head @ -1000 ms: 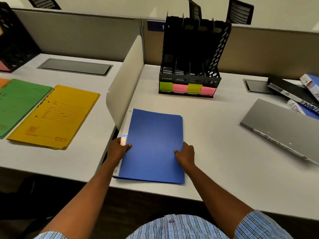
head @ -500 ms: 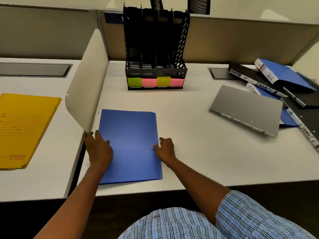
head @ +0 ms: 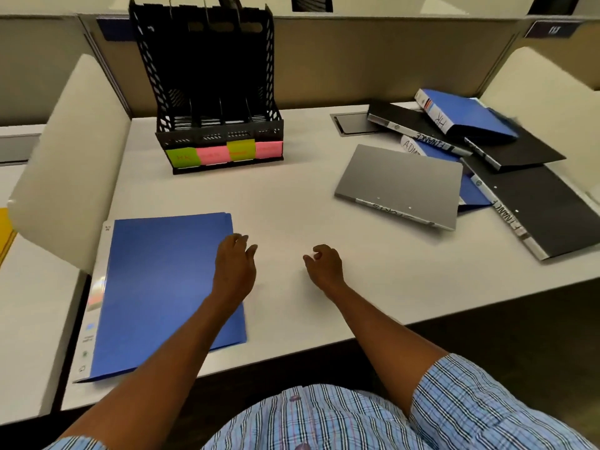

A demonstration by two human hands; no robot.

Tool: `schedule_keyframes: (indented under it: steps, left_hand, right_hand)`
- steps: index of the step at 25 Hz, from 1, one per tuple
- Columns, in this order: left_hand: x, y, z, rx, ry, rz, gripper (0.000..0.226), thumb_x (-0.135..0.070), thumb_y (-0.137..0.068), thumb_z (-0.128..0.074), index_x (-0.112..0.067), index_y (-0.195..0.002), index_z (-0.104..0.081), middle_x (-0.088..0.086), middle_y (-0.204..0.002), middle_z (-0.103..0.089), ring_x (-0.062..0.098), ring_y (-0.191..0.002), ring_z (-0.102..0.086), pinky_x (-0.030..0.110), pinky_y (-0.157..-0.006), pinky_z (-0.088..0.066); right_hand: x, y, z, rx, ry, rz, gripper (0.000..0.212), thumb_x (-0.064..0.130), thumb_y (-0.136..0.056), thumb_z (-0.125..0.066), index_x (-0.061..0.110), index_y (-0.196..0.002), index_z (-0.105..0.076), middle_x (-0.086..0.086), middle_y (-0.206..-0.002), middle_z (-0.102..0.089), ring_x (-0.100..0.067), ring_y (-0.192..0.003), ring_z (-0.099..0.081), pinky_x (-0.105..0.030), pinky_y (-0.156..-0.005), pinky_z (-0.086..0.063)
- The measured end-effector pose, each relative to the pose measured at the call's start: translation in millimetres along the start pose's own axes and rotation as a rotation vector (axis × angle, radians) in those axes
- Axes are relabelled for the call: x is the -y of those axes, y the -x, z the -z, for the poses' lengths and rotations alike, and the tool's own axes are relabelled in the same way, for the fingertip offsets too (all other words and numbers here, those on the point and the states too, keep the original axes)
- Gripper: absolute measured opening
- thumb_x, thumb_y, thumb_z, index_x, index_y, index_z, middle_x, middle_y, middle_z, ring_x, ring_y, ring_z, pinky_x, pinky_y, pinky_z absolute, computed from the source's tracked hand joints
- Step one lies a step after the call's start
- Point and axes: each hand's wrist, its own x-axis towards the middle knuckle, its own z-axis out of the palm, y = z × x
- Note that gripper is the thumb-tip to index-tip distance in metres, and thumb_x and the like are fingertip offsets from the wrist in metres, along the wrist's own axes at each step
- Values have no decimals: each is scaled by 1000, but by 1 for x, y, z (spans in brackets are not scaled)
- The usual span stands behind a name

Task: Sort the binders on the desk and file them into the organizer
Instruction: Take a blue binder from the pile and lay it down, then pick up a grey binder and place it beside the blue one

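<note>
A blue binder (head: 159,287) lies flat at the desk's front left. My left hand (head: 234,267) hovers over its right edge, fingers apart, holding nothing. My right hand (head: 324,264) is over bare desk to the right, fingers loosely curled and empty. A black slotted organizer (head: 211,92) with green and pink sticky labels stands at the back. A grey binder (head: 399,185) lies right of centre. Beyond it is a heap: a blue binder marked HR (head: 467,116), a black binder marked FINANCE (head: 412,128) and another black binder (head: 539,206).
Cream divider panels stand at the left (head: 71,164) and far right (head: 545,89). A cable hatch (head: 352,123) is set in the desk behind the heap. A yellow folder's edge (head: 5,235) shows on the neighbouring desk at the left.
Both hands have let go of the blue binder's sides and moved right. The view has swung right, bringing the binder heap into sight.
</note>
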Motion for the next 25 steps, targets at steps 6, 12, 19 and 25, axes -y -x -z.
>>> schedule_keyframes:
  steps: [6, 12, 19, 25]
  left_hand:
    - [-85, -24, -64, 24, -16, -56, 37, -13, -97, -46, 7, -128, -50, 22, -133, -49, 34, -129, -39, 36, -109, -28]
    - [-171, -44, -134, 85, -27, -45, 39, -13, -97, -46, 5, -131, -47, 20, -135, -49, 33, -128, -40, 32, -107, -26]
    - [-240, -53, -182, 133, -41, -40, 42, -10, -97, -46, 0, -138, -40, 17, -143, -41, 28, -135, -34, 26, -109, -21]
    - [-263, -60, -199, 158, -104, -71, 45, -12, -97, -47, 0, -140, -37, 16, -145, -39, 27, -137, -31, 26, -112, -20]
  right_hand:
    - [-52, -52, 97, -95, -106, -93, 36, 19, -90, -63, 3, -122, -55, -16, -121, -57, -27, -106, -58, -33, -95, -43]
    - [-96, -103, 170, -87, -507, -342, 26, 28, -88, -67, 13, -103, -53, -10, -95, -61, -23, -89, -61, -30, -79, -49]
    - [-113, -134, 220, -103, -1280, -592, 24, 27, -86, -71, 8, -79, -58, -7, -71, -55, -15, -62, -52, -26, -63, -49]
    - [-125, -153, 245, -145, -1312, -596, 31, 24, -90, -66, 8, -116, -59, -8, -105, -65, -22, -89, -65, -35, -89, -53]
